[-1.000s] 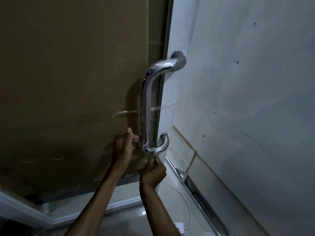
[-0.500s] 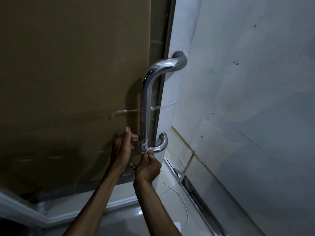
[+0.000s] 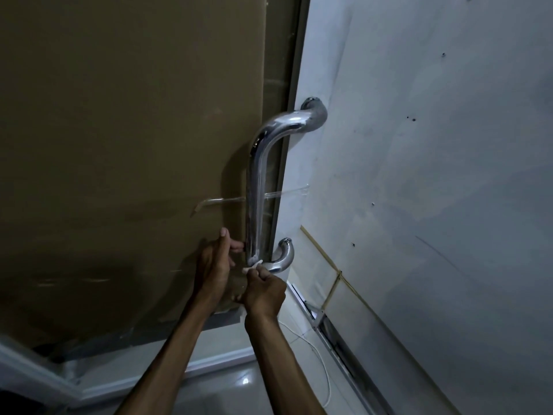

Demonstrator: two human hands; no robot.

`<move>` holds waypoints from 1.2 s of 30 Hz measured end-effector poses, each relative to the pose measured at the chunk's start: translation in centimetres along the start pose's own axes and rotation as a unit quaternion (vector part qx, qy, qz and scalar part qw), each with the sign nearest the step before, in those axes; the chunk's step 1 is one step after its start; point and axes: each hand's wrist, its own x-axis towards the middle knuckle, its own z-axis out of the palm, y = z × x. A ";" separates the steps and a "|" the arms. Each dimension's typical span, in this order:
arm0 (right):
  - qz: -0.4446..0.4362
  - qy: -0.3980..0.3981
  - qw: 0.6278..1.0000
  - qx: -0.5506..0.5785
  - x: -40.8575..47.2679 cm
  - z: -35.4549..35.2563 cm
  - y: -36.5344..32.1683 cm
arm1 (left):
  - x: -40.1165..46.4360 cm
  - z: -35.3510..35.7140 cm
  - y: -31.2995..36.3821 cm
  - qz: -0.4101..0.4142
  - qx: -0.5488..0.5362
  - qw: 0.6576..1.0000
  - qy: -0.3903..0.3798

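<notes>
The curved, polished chrome pull handle (image 3: 256, 187) stands upright on the door edge, beside brown paper sheeting (image 3: 119, 145). At its lower bend the right hand (image 3: 264, 292) pinches a thin white strip of wrapping (image 3: 253, 266) that clings to the metal. The left hand (image 3: 212, 265), just beside it, has its thumb raised and a straight finger touching the bar. A clear tape strip (image 3: 287, 193) crosses behind the handle, and a white cable (image 3: 323, 363) lies on the floor below.
</notes>
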 end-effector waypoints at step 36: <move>-0.073 -0.037 0.996 0.028 -0.7 -0.8 -2.6 | 0.4 -0.5 -1.1 -0.006 0.000 1.000 -0.014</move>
